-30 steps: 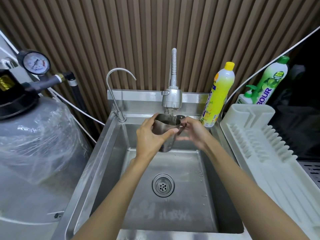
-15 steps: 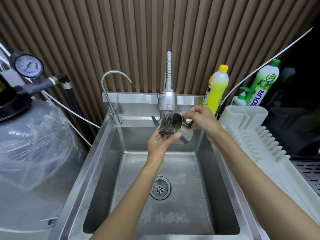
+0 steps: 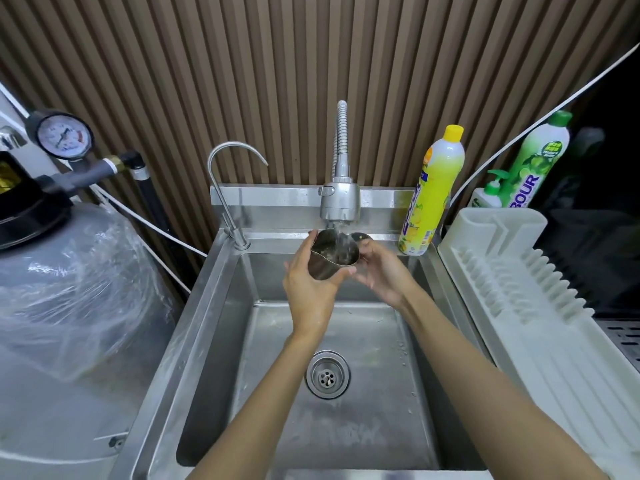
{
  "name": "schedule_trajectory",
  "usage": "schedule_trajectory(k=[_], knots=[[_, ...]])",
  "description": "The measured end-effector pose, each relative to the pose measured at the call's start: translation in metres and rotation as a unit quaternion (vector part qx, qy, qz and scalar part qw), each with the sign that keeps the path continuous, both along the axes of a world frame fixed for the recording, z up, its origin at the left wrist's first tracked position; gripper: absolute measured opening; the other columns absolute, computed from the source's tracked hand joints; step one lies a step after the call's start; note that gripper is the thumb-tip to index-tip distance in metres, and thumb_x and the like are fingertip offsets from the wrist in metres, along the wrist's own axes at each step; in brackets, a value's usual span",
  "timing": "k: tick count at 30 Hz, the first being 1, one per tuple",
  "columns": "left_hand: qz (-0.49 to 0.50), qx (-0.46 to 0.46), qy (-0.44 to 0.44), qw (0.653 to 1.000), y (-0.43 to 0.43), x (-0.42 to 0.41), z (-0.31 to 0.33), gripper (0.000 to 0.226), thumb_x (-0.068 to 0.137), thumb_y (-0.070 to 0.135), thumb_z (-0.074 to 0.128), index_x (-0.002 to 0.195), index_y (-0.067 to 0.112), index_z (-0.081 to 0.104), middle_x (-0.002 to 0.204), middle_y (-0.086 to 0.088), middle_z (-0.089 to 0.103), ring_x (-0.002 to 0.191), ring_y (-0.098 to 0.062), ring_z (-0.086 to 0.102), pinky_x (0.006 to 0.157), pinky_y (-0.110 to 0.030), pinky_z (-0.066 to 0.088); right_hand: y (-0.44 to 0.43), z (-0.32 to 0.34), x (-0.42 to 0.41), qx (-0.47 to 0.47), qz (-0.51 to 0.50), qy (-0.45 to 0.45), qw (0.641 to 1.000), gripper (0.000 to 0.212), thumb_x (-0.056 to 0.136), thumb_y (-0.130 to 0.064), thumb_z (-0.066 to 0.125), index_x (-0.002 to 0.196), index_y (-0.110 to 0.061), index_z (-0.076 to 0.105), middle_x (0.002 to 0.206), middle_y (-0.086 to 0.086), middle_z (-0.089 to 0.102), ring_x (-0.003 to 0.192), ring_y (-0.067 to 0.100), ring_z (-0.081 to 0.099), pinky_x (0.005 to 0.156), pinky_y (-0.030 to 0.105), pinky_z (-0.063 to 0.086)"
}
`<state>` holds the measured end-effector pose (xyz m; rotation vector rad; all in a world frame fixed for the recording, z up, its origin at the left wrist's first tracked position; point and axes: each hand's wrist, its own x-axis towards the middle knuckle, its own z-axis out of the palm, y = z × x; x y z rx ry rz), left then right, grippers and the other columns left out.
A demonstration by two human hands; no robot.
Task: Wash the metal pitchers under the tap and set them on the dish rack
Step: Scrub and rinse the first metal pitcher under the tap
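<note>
Nearest to you, your two forearms reach forward over the steel sink point(image 3: 202, 327), and between them the round drain point(image 3: 327, 374) sits in its wet floor. Further in, over the back part of the sink, both hands meet around one pitcher point(image 3: 325, 263). Your left grip point(image 3: 306, 289) is wrapped on the body of it from the left and from below, with the thumb laid across the near side just under the rim. Your right grip point(image 3: 381, 275) holds the right side with curled fingers. The handle is mostly hidden there, so you cannot tell how exactly the fingers take it. The pitcher is in the air, apart from the sink floor, and tilted a little, so that its open mouth faces up and toward you. Directly above it hangs the tap point(image 3: 340, 199), and a stream of water point(image 3: 341, 237) falls from the tap into the mouth. At the right, just beside the sink, lies the white rack point(image 3: 519, 299), with rows of ribs on its top. At the left stands a big tank point(image 3: 69, 271) wrapped in clear plastic, with a round gauge point(image 3: 64, 136) above it. On the back ledge of the sink, a thin curved faucet point(image 3: 221, 188) rises at the left corner and a yellow bottle point(image 3: 433, 195) stands at the right corner. Behind the rack are a small pump bottle point(image 3: 488, 197) and a tall green bottle point(image 3: 540, 161). Farthest from you, a brown slatted wall point(image 3: 242, 81) closes the view.
</note>
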<state>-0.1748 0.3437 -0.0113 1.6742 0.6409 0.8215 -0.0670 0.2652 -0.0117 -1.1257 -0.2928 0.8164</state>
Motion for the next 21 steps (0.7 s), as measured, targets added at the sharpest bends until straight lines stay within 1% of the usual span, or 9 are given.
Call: schedule_trajectory(k=[3,6,8,10,13,16,17,19,21], knots=[[0.023,-0.045,0.030,0.998,0.003,-0.006,0.002,0.077,0.058,0.032,0.086,0.128,0.025,0.056,0.114,-0.001,0.067,0.111,-0.011,0.056,0.098,-0.021,0.041,-0.005,-0.014,-0.006,-0.054,0.044,-0.037,0.997,0.009,0.088,-0.005,0.047,0.082,-0.012,0.050,0.083,0.009,0.057,0.075,0.015,0.062,0.074,0.040,0.059],[0.007,-0.052,0.036,0.998,0.004,-0.010,0.001,0.075,0.055,0.036,0.086,0.124,0.024,0.059,0.107,0.000,0.068,0.106,-0.012,0.059,0.093,-0.022,0.045,-0.014,-0.016,-0.008,-0.067,0.039,-0.053,0.996,0.007,0.090,-0.003,0.047,0.087,-0.008,0.050,0.080,0.010,0.057,0.075,0.018,0.063,0.083,0.051,0.055],[-0.024,-0.081,0.030,0.996,0.005,-0.008,-0.001,0.080,0.048,0.039,0.088,0.122,0.025,0.060,0.100,0.002,0.070,0.098,-0.011,0.063,0.089,-0.023,0.049,-0.020,-0.008,-0.006,-0.080,0.022,-0.075,0.994,0.006,0.090,-0.005,0.049,0.085,-0.009,0.052,0.079,0.009,0.059,0.078,0.020,0.062,0.081,0.048,0.056],[-0.056,-0.124,0.014,0.991,0.007,-0.007,-0.004,0.084,0.043,0.041,0.087,0.121,0.023,0.061,0.097,0.006,0.071,0.094,-0.008,0.067,0.085,-0.021,0.051,-0.026,0.005,-0.003,-0.116,0.004,-0.114,0.987,0.013,0.089,-0.008,0.054,0.077,-0.013,0.052,0.077,0.003,0.063,0.081,0.019,0.063,0.077,0.045,0.056],[-0.102,-0.156,-0.010,0.982,0.004,-0.007,-0.009,0.073,0.059,0.014,0.085,0.127,0.011,0.056,0.101,0.005,0.070,0.092,0.000,0.067,0.084,-0.014,0.050,-0.033,0.027,0.003,-0.181,-0.031,-0.205,0.962,0.023,0.087,-0.010,0.061,0.068,-0.015,0.050,0.078,-0.007,0.068,0.082,0.010,0.064,0.073,0.042,0.056],[-0.118,-0.168,-0.031,0.978,-0.006,-0.006,-0.016,0.070,0.065,0.000,0.079,0.129,0.008,0.053,0.109,-0.004,0.069,0.090,0.002,0.067,0.081,-0.009,0.049,-0.037,0.045,0.006,-0.214,-0.034,-0.309,0.926,0.027,0.086,-0.012,0.065,0.065,-0.016,0.047,0.095,-0.002,0.071,0.086,0.006,0.064,0.070,0.027,0.053],[-0.115,-0.174,-0.039,0.977,-0.009,-0.005,-0.018,0.070,0.064,-0.001,0.079,0.129,0.008,0.054,0.109,-0.005,0.069,0.092,0.000,0.067,0.081,-0.009,0.049,-0.037,0.049,0.007,-0.223,-0.029,-0.337,0.914,0.028,0.085,-0.012,0.065,0.065,-0.016,0.047,0.100,0.001,0.072,0.089,0.008,0.066,0.073,0.027,0.053],[-0.106,-0.188,-0.060,0.975,-0.015,-0.002,-0.018,0.071,0.065,-0.002,0.079,0.130,0.008,0.053,0.109,-0.003,0.069,0.096,-0.002,0.066,0.081,-0.009,0.049,-0.036,0.056,0.008,-0.227,-0.023,-0.368,0.902,0.027,0.085,-0.010,0.065,0.066,-0.016,0.046,0.104,0.005,0.072,0.095,0.013,0.067,0.083,0.034,0.054],[-0.093,-0.184,-0.077,0.975,-0.017,0.001,-0.015,0.071,0.065,0.000,0.079,0.130,0.009,0.052,0.111,-0.004,0.068,0.101,-0.006,0.066,0.083,-0.010,0.049,-0.033,0.061,0.010,-0.205,-0.019,-0.362,0.909,0.027,0.086,-0.006,0.063,0.066,-0.015,0.047,0.101,0.005,0.071,0.092,0.014,0.067,0.086,0.037,0.053]])
